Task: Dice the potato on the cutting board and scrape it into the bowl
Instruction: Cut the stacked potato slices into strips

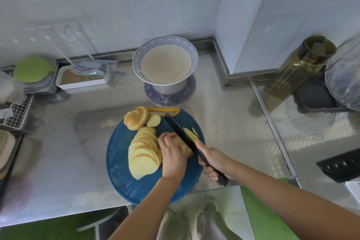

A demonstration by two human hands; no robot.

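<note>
So that it cannot slip, left grip (172, 155) clamps potato stack (180, 142) on cutting board (119, 154); right grip (212, 160) clenches knife (180, 131) by handle, blade mid-cut.

Beneath the left hand (172, 158) and right hand (214, 159) lies a cutting board (118, 154) of matt, faintly scuffed blue plastic, on a table (224, 122) of dully gleaming steel embossed with fine dimples. The knife (181, 132) gripped in the right hand is matt black on blade and handle alike, and the potato slices (143, 160) under and beside the left hand show pale, smooth cut faces edged with dull tan skin. Beyond the hands the bowl (136, 58) is glossy glazed ceramic before shiny white wall tiles (136, 6), and far right of the right hand stands a ribbed bottle (292, 72) of see-through amber plastic.
</note>
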